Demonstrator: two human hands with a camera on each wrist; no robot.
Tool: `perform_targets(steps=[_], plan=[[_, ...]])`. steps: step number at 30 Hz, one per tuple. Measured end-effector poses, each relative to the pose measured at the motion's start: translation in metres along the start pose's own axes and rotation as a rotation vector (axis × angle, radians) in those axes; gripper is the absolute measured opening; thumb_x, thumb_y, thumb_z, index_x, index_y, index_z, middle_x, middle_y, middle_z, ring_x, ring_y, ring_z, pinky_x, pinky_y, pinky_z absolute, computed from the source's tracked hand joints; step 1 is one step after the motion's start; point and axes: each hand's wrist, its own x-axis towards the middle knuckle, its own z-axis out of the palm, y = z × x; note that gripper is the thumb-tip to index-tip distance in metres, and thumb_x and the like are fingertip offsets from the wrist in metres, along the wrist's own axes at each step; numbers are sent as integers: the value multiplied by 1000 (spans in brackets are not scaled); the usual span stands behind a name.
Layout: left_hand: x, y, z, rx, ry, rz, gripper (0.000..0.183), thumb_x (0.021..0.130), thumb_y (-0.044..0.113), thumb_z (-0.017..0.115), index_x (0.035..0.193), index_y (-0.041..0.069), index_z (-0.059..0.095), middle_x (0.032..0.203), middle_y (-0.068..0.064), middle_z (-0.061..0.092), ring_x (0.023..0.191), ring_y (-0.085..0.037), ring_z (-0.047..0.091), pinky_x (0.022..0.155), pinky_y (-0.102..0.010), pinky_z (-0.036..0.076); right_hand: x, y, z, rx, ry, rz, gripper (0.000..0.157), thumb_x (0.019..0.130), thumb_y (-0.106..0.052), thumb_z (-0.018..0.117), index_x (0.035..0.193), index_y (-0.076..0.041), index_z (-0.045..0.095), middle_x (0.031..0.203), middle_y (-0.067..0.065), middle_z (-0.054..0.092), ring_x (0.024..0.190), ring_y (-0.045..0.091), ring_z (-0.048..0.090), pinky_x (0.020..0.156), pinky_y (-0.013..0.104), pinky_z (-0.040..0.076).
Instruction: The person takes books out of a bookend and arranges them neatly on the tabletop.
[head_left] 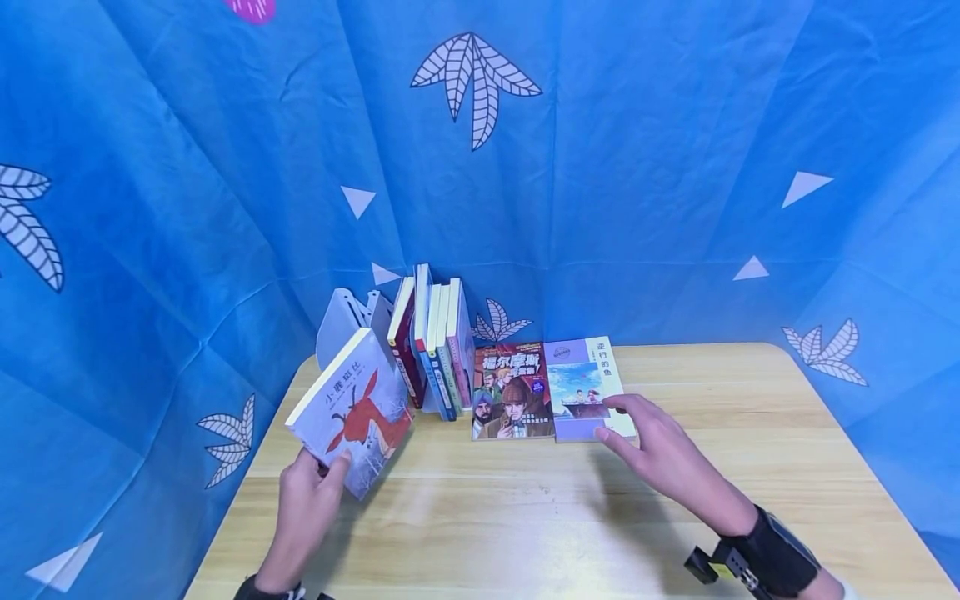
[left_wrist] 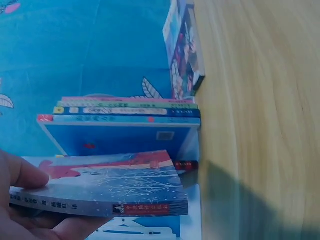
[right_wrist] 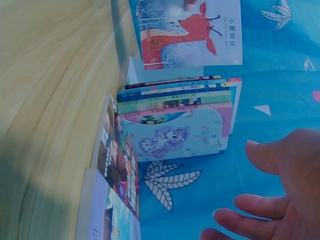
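Note:
My left hand (head_left: 309, 504) grips a paperback book (head_left: 367, 421) with a red deer on its pale cover, thumb on the front and fingers behind. It is held tilted above the table, left of a row of upright books (left_wrist: 125, 112) in a pale book rack (right_wrist: 200, 135) with a unicorn on its end panel. In the right wrist view, my right hand (right_wrist: 280, 195) has its fingers spread and holds nothing. From the head view, that hand overlaps the edge of a purple and white book (head_left: 581, 429) that shows a boat scene.
Left of the purple book lies a comic-style book (head_left: 513, 396) with a detective on its cover. The rack's left end plate (head_left: 337, 312) stands behind the deer book. A blue patterned curtain (head_left: 637, 208) borders the back and sides of the wooden table (head_left: 525, 517).

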Motion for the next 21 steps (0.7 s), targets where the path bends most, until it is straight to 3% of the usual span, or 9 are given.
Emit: perform_targets(steps=[5,12,21], plan=[[-8,6,-2,-19,-40,-2,40,100,6,59,138,-6,58,131,-30,69,117,-40,70,91,-40,64,-2,-2,0,13,-3,-22,50,101,-35,67,140,-5,59,138,17,66,129,40,63,106,61,55],[-17,18,0,-95,-102,16,39,100,4,63,137,-4,60,128,-28,71,110,-33,73,83,-25,64,-4,-6,0,33,-33,-21,52,102,-39,65,142,-6,58,141,16,65,131,40,61,106,60,55],[-27,29,9,-154,-223,35,40,99,5,64,138,-2,60,130,-25,71,116,-38,72,91,-44,66,-7,-13,1,61,-62,-59,52,101,-40,66,141,-8,58,140,12,66,131,35,62,106,58,56]])
